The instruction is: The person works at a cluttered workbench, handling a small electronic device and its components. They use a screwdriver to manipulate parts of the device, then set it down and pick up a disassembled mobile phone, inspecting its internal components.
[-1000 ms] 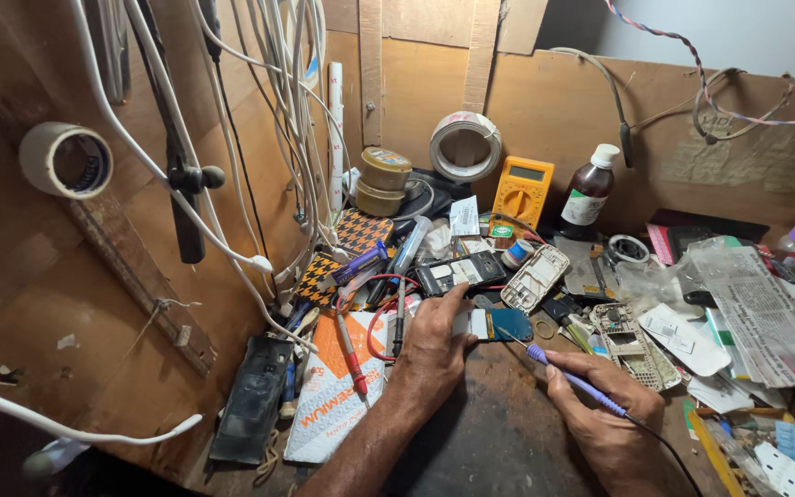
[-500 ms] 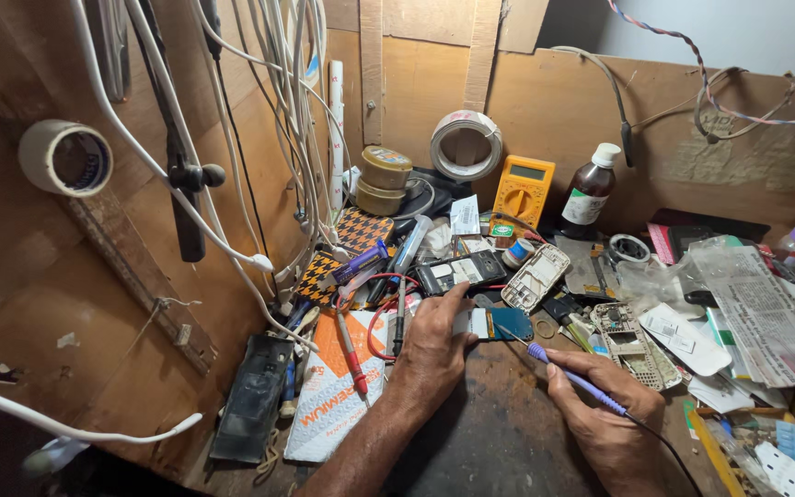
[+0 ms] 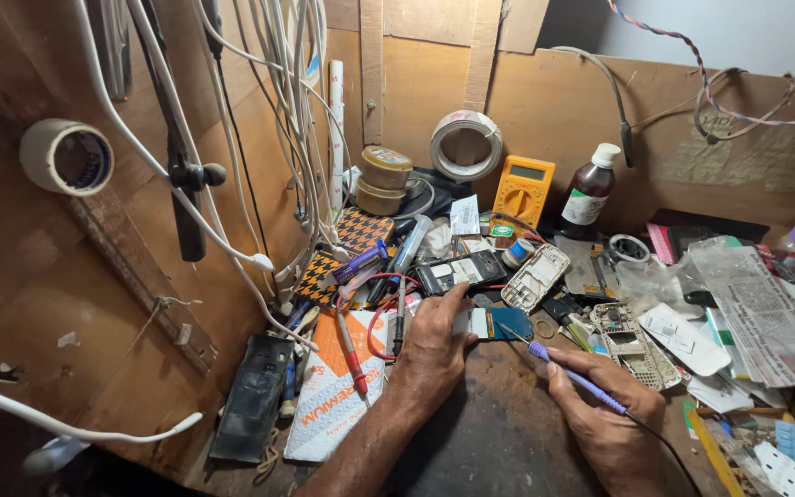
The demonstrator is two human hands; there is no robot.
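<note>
Here the right hand (image 3: 611,419) is closed around a purple soldering iron (image 3: 574,375), held like a pen, its thin tip touching the small blue circuit board (image 3: 497,323). The left hand (image 3: 434,348) presses down on the board's left end, fingers bent over it. The board lies flat near the middle of the worktop (image 3: 499,442), just in front of the dismantled black phone (image 3: 460,272). The tip could slip (the board is held only by fingers) and burn the left hand, or the red wire (image 3: 374,324) close by could melt. The board looks thin, partly white at the left.
</note>
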